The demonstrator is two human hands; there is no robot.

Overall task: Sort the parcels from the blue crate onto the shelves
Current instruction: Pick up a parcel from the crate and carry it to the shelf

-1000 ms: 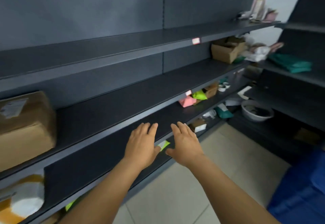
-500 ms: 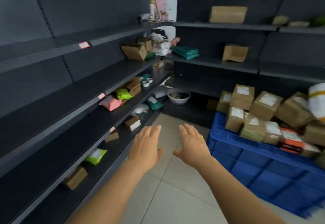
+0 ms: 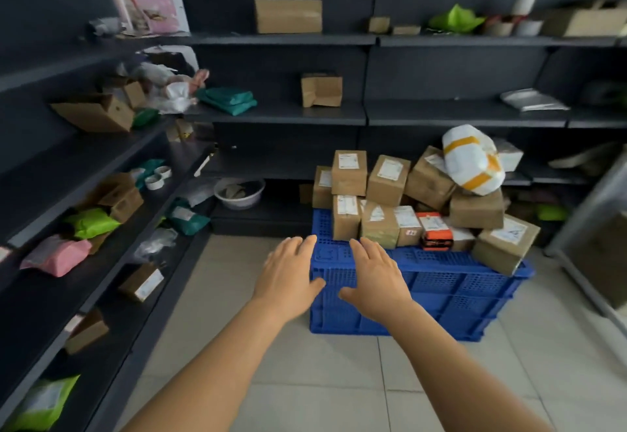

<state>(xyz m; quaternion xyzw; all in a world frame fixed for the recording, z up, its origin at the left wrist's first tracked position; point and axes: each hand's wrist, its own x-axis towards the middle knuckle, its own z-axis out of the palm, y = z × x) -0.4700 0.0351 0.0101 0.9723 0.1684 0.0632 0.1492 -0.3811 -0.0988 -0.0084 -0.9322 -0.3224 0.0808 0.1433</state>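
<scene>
Two bare hands reach out over a tiled floor (image 3: 305, 380) toward a blue crate (image 3: 451, 289) heaped with parcels. The left hand (image 3: 288, 279) and right hand (image 3: 376, 279) are both spread flat, palms down, fingers straight, holding nothing, in front of the crate's near left corner. Brown boxes (image 3: 349, 173) are stacked above the crate's rim, with an orange parcel (image 3: 436, 229) among them and a white bag (image 3: 473, 160) with yellow bands on top. Dark shelves (image 3: 281, 114) stand behind and to the left of the crate, carrying a pink packet (image 3: 57, 255), green packets and more boxes.
</scene>
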